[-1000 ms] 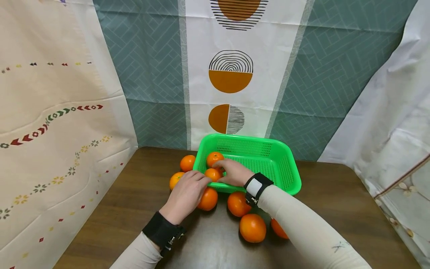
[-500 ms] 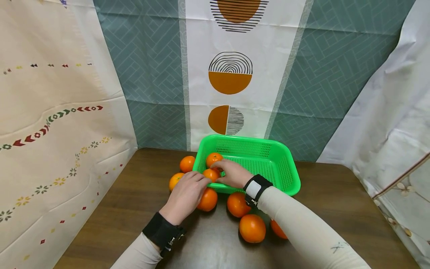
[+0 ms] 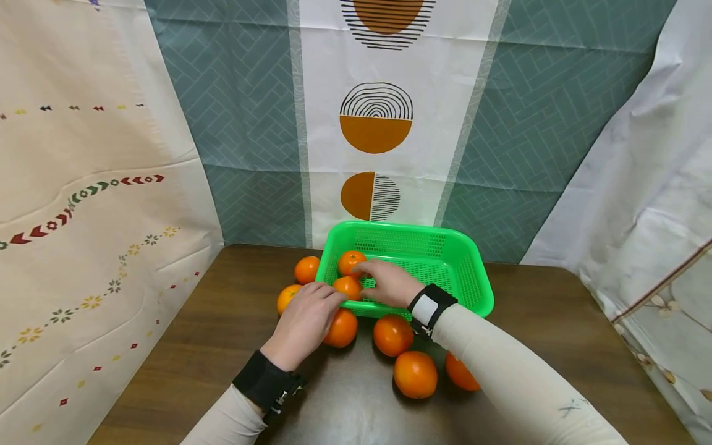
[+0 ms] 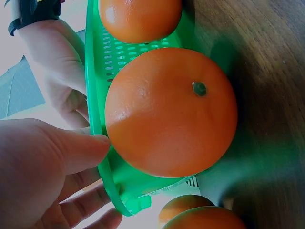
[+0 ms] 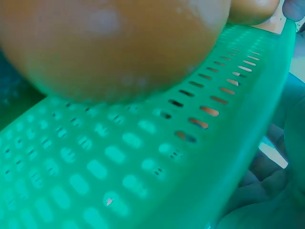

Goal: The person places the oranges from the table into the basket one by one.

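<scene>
A green plastic basket (image 3: 445,259) stands on a brown table. Two oranges lie in its near-left corner: one (image 3: 351,261) further back and one (image 3: 348,287) by the front wall. My right hand (image 3: 386,283) lies inside the basket with its fingers stretched against these two. In the right wrist view, an orange (image 5: 114,43) looms blurred over the mesh (image 5: 143,157). My left hand (image 3: 308,315) hovers over an orange (image 3: 340,327) on the table, fingertips on the basket rim (image 4: 97,143). In the left wrist view, that orange (image 4: 171,112) sits against the basket's outer wall.
Several more oranges lie loose on the table: two left of the basket (image 3: 306,269) (image 3: 288,296) and three in front of it (image 3: 392,335) (image 3: 415,374) (image 3: 461,371). Patterned curtains hang behind and on both sides.
Both hands and the oranges stay where they were. Only the head view has shifted slightly.
</scene>
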`<state>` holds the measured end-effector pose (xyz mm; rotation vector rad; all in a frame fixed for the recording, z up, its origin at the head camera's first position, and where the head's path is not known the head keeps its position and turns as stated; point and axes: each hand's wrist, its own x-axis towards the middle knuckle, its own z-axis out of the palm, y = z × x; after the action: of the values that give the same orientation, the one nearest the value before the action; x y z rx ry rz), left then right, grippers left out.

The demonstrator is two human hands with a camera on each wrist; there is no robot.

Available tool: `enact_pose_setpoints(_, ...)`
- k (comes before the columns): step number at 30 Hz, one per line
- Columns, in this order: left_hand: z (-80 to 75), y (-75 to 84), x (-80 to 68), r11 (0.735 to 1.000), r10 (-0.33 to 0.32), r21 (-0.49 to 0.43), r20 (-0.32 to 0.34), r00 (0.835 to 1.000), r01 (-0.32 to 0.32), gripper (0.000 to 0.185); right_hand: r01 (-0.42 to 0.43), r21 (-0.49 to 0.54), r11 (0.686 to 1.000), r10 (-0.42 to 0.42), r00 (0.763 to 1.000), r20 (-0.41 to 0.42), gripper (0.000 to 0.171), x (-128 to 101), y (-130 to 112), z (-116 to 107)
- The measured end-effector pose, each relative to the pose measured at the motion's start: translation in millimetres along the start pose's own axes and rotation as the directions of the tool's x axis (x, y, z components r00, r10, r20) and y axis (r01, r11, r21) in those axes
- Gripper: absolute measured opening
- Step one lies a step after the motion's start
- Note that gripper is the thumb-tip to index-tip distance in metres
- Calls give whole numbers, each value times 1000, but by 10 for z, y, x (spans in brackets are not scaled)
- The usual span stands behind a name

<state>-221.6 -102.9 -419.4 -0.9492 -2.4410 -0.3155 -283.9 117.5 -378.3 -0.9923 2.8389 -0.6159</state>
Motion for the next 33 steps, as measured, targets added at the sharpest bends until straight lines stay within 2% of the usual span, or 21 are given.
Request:
enact_pose_setpoints(5, 2, -3, 1, 1000, 4, 5, -15, 1000, -4, 18, 9, -42, 999, -10, 1000, -30, 46, -129, 13, -66)
enact_pose_setpoints(12, 0, -7, -1, 1000, -2, 9, 3, 1000, 2, 18, -7, -181, 983, -13, 994, -110, 50, -441, 39, -177)
enact_pose_setpoints(24, 2, -6, 3, 1000, -2, -16, -11, 1000, 1, 19, 13, -294, 956, -89, 966, -245, 66, -1022, 177, -316)
enact_pose_setpoints(33, 4, -6, 4, 1000, -7, -24, -7, 1000, 7, 18, -6, -350, 937, -103, 951, -291, 71, -1389, 272, -354)
